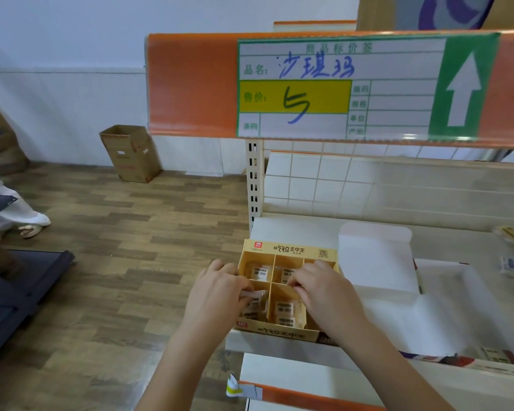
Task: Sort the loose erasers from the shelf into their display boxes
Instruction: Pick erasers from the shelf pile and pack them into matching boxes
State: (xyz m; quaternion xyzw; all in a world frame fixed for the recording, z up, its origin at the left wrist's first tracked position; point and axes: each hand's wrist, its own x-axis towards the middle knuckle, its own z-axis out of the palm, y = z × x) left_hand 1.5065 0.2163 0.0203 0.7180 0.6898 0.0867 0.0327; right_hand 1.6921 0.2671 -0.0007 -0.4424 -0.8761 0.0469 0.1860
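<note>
Our left hand (220, 292) pinches a wrapped eraser (254, 295); right hand (324, 289) fingers curled at the display box (288, 250) divider, grip unclear. Box overhangs the shelf (279, 345) at 6 o'clock; pressing may tip it.

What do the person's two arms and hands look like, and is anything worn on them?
Both forearms are bare as far as the picture shows: no sleeve, watch, bracelet or glove is visible. The left hand and the right hand show no rings on the parts in view. The fingernails look short and unpainted, though they are slightly blurred.
</note>
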